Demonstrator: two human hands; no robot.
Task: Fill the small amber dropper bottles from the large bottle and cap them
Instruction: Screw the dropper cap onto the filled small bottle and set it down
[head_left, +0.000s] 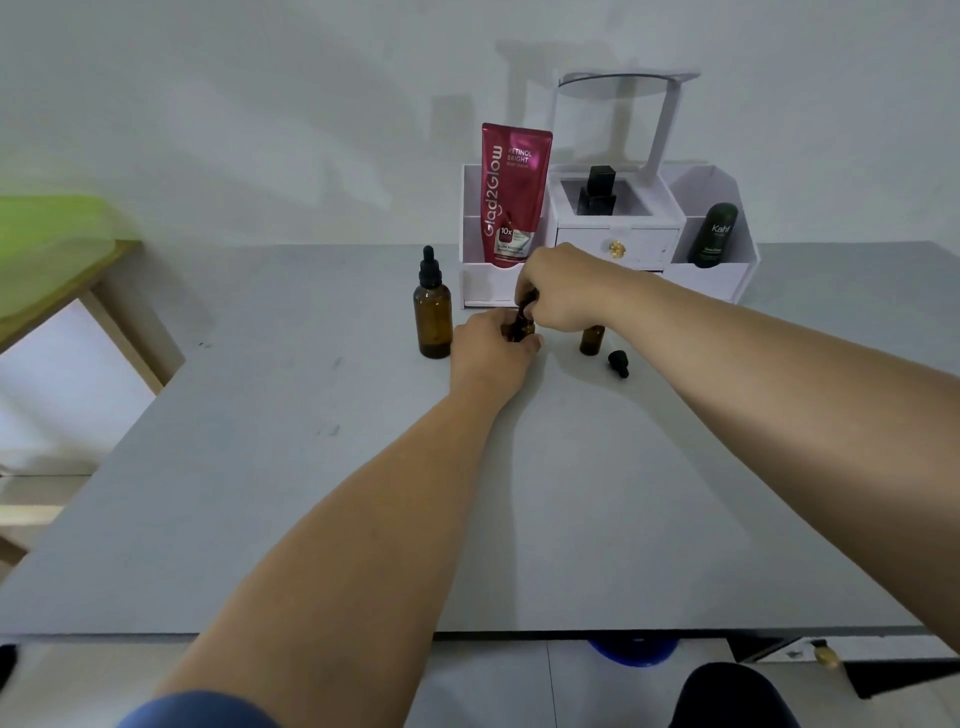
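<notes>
— Which step is this, would you say?

— Cap work on one small amber bottle (521, 332). It stands on the desk (363, 467), far centre. The left hand (491, 353) wraps its body from seven o'clock, fingers (532, 343) curled round the glass. The right hand (561, 296) comes in from two o'clock and pinches the dropper cap (527, 305) at its top.

— Screwing it on or off?

— I can't tell from here. The large bottle (432, 322), just beside at nine o'clock, wears its own dropper, so I'd guess nothing has been poured and this cap is coming off.

— And the other one?

— A second small bottle (592, 340) stands open at three o'clock, half hidden behind the right wrist. Its loose cap (618, 362) lies on the desk at four o'clock.

— So what next?

— If I'm right, lift the dropper straight out without tipping the bottle, lay it down, then open the large bottle. Narrow necks; pouring will need a steady hand.

— Behind them?

— A white organiser (488, 291) at twelve o'clock, with a pink tube (514, 197) standing in it.
</notes>
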